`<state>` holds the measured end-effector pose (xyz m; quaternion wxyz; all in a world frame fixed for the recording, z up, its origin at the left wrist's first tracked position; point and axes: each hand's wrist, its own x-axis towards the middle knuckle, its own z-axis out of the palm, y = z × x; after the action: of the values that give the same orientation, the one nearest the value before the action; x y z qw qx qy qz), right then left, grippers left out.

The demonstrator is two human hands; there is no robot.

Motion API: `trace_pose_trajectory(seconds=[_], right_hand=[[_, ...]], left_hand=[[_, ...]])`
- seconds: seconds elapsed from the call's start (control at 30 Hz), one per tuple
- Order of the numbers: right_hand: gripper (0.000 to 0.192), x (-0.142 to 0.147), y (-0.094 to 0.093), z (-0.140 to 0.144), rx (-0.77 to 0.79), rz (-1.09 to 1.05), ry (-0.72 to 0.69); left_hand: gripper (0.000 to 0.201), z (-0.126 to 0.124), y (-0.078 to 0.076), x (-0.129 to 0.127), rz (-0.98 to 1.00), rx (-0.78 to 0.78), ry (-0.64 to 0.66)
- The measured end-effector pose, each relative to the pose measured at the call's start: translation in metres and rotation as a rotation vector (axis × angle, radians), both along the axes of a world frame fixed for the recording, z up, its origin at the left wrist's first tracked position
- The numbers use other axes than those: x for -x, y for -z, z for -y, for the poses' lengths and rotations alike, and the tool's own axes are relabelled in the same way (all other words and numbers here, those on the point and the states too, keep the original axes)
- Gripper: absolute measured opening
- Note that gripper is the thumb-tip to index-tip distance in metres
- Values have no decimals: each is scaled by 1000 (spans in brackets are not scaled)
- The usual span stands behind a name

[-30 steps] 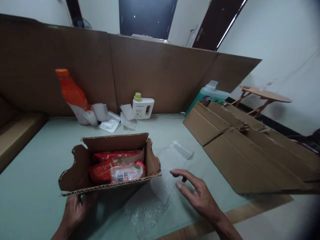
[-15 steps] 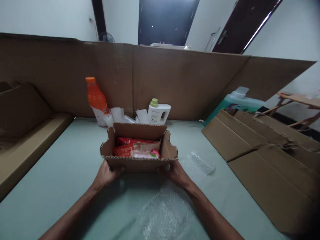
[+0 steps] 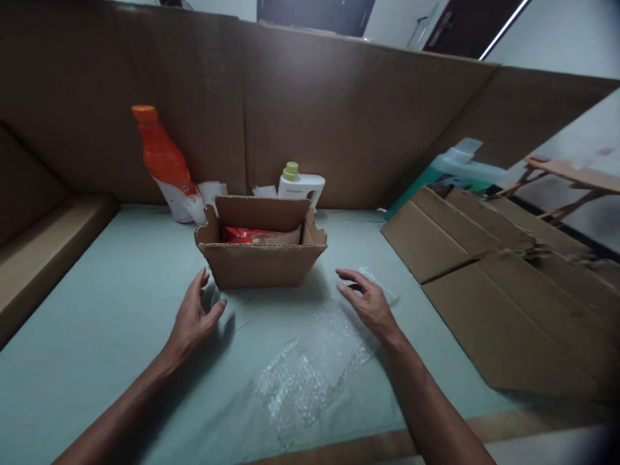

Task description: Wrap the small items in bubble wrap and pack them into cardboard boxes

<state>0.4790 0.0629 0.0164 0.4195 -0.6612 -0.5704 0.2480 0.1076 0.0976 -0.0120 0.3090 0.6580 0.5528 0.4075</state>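
A small open cardboard box (image 3: pixel 259 268) stands on the table, its flaps raised. Inside it red and pale packets (image 3: pixel 252 236) show above the front wall. My left hand (image 3: pixel 194 316) is off the box's lower left corner, holding nothing, thumb and fingers apart. On the other side my right hand (image 3: pixel 365 297) hovers to the right of the box with its fingers spread, above part of a sheet of bubble wrap (image 3: pixel 310 368). The bubble wrap lies crumpled on the table in front of the box.
Behind the box stand an orange-capped bottle (image 3: pixel 167 165) and a white jug with a green cap (image 3: pixel 300 187), with rolled wrap (image 3: pixel 212 192) between them. Flattened cardboard (image 3: pixel 508 310) and a teal bottle (image 3: pixel 436 174) are at the right. A tall cardboard panel (image 3: pixel 339 123) closes the back.
Both hands have let go of the cardboard box and moved apart to either side. The box now rests on the table, and the view has tilted downward.
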Motion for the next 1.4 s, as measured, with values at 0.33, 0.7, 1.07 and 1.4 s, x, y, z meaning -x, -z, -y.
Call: trace_pose_trajectory(seconds=[0.33,0.7,1.07,1.4], right_hand=[[44,-89,6,23,67,363,537],[32,8,-74,67,-159,-75,95],[41,42,-79,73,-195,-319,3],[23,-16,33,84,21,846,-21]], left_hand=[[30,87,0,-60,-294,-72,405],[87,59,-20,-105,-4,-11,353],[33,80,-55,-42,494,436,468],[54,121,-20,20,509,760,144]])
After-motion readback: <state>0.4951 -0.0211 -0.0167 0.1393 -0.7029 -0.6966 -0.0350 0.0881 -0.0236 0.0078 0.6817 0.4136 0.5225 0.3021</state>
